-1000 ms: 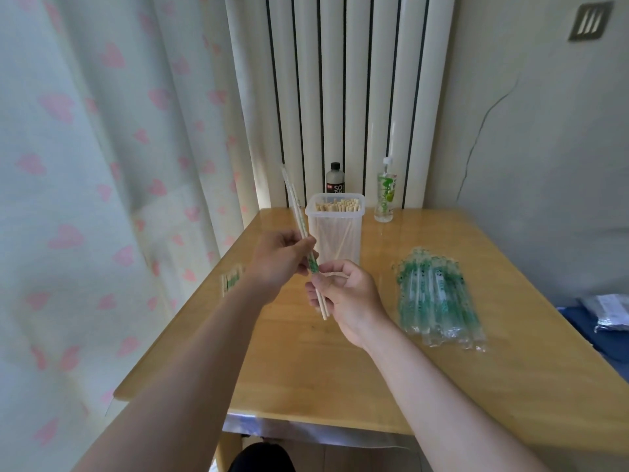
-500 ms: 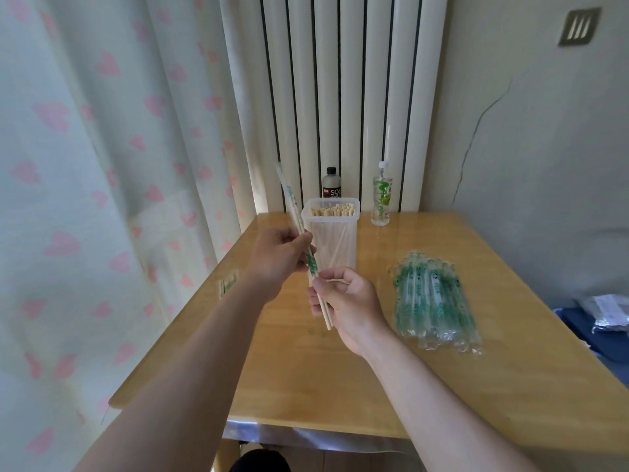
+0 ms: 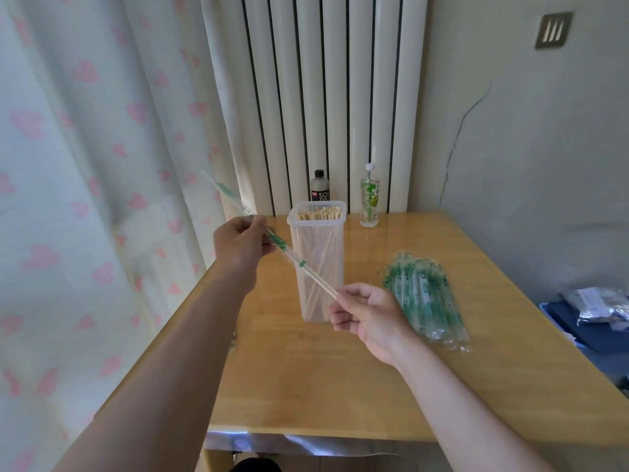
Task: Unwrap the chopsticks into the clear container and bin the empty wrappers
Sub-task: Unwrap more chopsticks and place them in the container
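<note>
Two hands pull one pair of chopsticks [image 3: 320,282] out of its wrapper [image 3: 238,206] above the wooden table [image 3: 340,386], and from my remote seat this is where I see the risks gather. My left hand [image 3: 240,245] is pinched closed on the clear, green-printed wrapper, whose empty end trails up and to the far left. My right hand [image 3: 366,311] is closed on the bare wooden tips, just in front of the clear container [image 3: 318,267], which stands near the far-left part of the table and already holds many chopsticks upright. Part of the pair remains sheathed, I judge, since the green print runs between my hands.

If the sleeve lets go suddenly, my right hand may jerk and knock the tall, narrow container, which looks easy to tip. A thin two-finger hold on the tips could also let one stick slide free and drop to the table or over the near edge. The limp wrapper may cling to my left fingers when I go to bin it; no bin is in view.

To the right lies the stack of wrapped chopsticks [image 3: 425,298], loosely fanned near the right edge, where a careless reach could scatter it. A dark bottle [image 3: 320,187] and a green-labelled bottle [image 3: 370,199] stand at the far edge, clear of the work.
</note>
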Available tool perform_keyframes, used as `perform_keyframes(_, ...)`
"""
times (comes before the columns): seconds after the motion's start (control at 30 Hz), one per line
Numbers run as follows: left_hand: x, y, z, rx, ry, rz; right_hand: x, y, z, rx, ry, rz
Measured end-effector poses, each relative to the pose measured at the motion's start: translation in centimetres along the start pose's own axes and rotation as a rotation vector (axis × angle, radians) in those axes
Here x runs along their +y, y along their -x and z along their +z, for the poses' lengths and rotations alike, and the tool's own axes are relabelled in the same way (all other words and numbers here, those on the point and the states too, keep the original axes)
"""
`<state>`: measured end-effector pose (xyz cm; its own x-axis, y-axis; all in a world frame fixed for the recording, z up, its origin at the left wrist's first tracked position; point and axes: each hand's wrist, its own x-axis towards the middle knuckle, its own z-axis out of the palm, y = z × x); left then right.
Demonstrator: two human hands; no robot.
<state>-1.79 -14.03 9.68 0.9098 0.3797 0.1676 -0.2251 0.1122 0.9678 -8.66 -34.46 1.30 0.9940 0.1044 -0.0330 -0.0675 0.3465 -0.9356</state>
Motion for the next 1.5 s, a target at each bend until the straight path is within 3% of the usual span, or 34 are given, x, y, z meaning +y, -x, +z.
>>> perform_keyframes(0.13,-0.9,0.4,0.4,0.012,0.005,-0.024,-1.4,-0.1,-1.0,0.139,-0.287,-0.049)
perform_keyframes(0.27,-1.8,2.1,1.3,-0.105,-0.065,-0.029,-2.5,-0.7,-1.0,0.254,-0.568,-0.119)
perform_keyframes(0.4,-2.1,2.9,1.6,-0.195,-0.123,0.016,-3.3,-1.2,-0.9,0.391,-0.511,-0.128)
perform_keyframes(0.63,-0.6,0.4,-0.2,0.026,-0.051,0.019,-5.0,-1.1,-4.0,0.579,-0.433,-0.205)
perform_keyframes(1.03,2.6,-0.4,2.8,-0.138,-0.179,0.174,-12.6,-3.3,-0.1,0.449,-0.186,-0.421)
perform_keyframes(1.13,2.9,-0.9,2.7,-0.129,-0.186,0.19,-15.4,-4.6,1.2,0.44,-0.068,-0.525)
perform_keyframes(1.3,2.0,-1.8,2.0,-0.121,-0.19,0.176,-17.6,-7.0,3.9,0.389,0.446,-0.666)
perform_keyframes(1.5,0.7,-2.1,1.0,-0.145,-0.244,0.179,-14.9,-9.7,6.8,0.179,1.064,-0.499)
